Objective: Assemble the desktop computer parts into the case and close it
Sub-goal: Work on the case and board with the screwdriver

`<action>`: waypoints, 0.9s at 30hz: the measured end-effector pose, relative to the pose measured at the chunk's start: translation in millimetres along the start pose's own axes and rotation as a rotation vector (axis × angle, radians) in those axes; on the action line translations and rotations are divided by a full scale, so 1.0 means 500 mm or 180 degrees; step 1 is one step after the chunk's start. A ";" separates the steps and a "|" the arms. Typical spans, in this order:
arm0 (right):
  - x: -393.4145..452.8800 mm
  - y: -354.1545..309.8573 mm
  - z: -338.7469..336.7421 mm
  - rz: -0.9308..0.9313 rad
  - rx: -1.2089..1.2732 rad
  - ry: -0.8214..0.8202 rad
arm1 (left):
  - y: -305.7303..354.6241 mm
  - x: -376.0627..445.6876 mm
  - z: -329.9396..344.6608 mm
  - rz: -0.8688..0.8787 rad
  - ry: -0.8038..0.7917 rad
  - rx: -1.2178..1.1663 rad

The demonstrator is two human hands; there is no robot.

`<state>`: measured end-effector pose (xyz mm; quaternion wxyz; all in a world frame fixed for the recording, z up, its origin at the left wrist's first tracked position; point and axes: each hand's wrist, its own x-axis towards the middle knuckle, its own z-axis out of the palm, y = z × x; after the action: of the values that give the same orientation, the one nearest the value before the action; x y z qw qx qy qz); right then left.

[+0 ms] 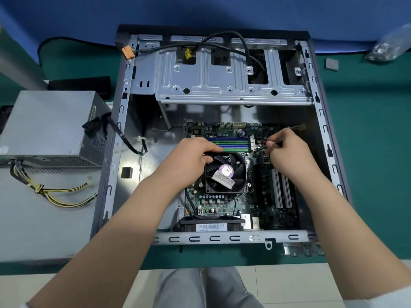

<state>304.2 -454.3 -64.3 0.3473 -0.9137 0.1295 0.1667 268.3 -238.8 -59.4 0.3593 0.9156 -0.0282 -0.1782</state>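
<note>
An open grey computer case (121, 121) lies flat on the green mat. Inside it sits the motherboard (264, 196) with blue and green memory slots and white expansion slots. A black CPU cooler fan (226, 172) stands on the board. My left hand (191, 156) rests on the fan's upper left corner, fingers curled over its edge. My right hand (287, 147) pinches a thin screwdriver (261, 148) whose tip points down at the board just right of the fan's top corner. The screw under the tip is hidden.
A grey power supply (49, 127) with yellow and black cables (57, 194) lies outside the case at left, one black cable running into the case. The drive cage (222, 85) spans the case's far half. A bag of small parts (387, 45) lies at far right.
</note>
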 end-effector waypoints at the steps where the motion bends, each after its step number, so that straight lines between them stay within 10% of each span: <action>1: 0.001 0.000 0.000 0.0004 -0.0017 -0.0008 | 0.000 0.000 0.000 -0.0008 -0.0003 0.0004; 17: 0.001 0.003 0.005 -0.0085 -0.0213 -0.0023 | 0.009 -0.002 -0.005 -0.0085 -0.0111 0.0056; 27: -0.009 -0.020 -0.005 -0.0836 -0.2303 0.0175 | 0.005 0.001 -0.002 -0.0076 -0.0093 0.0066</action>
<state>304.0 -448.2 -55.1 0.0173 -0.9901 -0.0465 0.1312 269.3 -240.1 -57.3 0.3472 0.9168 -0.0243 -0.1956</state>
